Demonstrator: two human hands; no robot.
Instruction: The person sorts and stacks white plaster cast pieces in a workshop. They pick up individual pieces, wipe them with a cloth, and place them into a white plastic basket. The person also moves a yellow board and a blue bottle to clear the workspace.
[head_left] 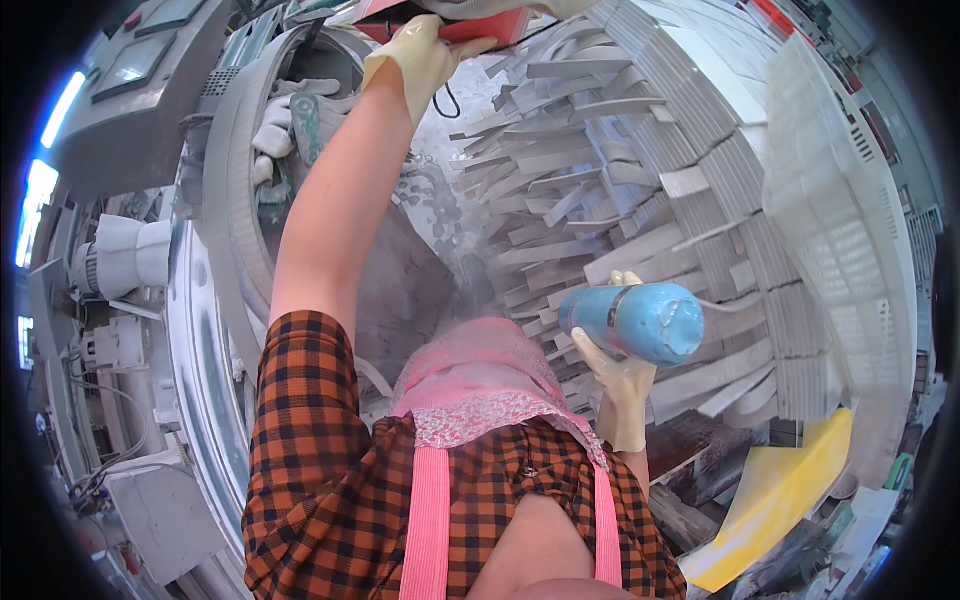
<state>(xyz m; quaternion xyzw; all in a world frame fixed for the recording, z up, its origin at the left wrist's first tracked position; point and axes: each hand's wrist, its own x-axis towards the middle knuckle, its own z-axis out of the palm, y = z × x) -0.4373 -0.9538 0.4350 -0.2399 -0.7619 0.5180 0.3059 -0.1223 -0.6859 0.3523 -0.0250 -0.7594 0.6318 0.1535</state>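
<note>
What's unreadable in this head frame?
- Red block under the left hand: cut off by the top edge.
- Right hand: fingers hidden behind the blue cylinder.
- Where the cylinder's far end meets the grey strips: veiled by dust haze.
- Yellow sheet: lower end blurred at the fisheye rim.

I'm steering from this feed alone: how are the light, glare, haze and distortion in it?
Head view: daylight is even, with blown-out glare at the left rim window; dusty haze softens the middle near the stacked grey strips; fisheye bends the white perforated crates; the left hand and the right hand on the blue cylinder stay sharp.
</note>
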